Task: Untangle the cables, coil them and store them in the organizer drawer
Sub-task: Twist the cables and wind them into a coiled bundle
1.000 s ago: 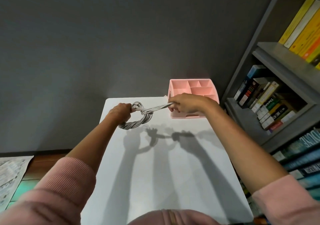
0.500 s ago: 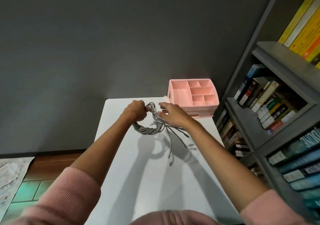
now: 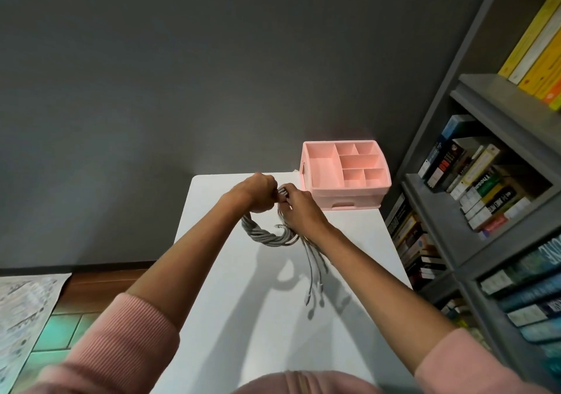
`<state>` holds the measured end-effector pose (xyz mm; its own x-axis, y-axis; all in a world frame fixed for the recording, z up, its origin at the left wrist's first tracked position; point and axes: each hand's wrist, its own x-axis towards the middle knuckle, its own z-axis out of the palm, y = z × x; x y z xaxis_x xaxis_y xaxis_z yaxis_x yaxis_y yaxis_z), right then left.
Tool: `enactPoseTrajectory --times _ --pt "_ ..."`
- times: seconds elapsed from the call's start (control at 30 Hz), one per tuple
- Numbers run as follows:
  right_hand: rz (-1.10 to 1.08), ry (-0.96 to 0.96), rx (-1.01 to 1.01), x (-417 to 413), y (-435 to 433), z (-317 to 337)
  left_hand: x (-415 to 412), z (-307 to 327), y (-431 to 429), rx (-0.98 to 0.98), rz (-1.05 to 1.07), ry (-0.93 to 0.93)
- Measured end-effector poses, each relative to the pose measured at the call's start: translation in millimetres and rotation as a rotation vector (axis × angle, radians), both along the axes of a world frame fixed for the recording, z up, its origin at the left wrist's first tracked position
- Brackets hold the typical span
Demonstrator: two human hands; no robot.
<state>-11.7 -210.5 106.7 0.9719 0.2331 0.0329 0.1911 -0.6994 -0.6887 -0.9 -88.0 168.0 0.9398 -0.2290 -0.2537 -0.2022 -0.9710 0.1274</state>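
The left hand (image 3: 258, 194) and right hand (image 3: 299, 211) pinch the top of the grey cable coil (image 3: 267, 237) above the worktop (image 3: 243, 302); a slack grip could let its dangling ends (image 3: 314, 275) unwind it short of the pink organizer (image 3: 346, 166)

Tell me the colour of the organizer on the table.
The organizer is plain pale pink all over; the head view shows it best.

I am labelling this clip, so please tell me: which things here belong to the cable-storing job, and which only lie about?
For the job: grey cable bundle, held by the left hand and the right hand; pink organizer; white table.

Lying about: books on the grey bookcase; printed sheet on the floor.
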Motion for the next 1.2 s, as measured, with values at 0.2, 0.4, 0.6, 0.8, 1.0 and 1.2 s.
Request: enactPoseTrajectory --times 0.2,0.4,0.6,0.8,1.0,1.2 --pt "0.111 0.27 0.384 9 -19 10 6 10 10 -0.094 -0.153 -0.002" --pt "0.25 0.458 0.64 7 -36 30 18 22 21 -0.385 -0.213 -0.034" --pt "0.318 0.596 0.823 11 -46 38 13 23 30 -0.644 -0.154 -0.171" --pt "0.244 0.638 0.916 11 -44 36 5 12 29 -0.822 -0.023 -0.135" --pt "0.281 0.435 0.546 9 -42 34 6 12 28 -0.797 -0.037 -0.068" --pt "-0.022 -0.007 0.173 1 -12 24 12 9 22 -0.652 -0.033 -0.124"
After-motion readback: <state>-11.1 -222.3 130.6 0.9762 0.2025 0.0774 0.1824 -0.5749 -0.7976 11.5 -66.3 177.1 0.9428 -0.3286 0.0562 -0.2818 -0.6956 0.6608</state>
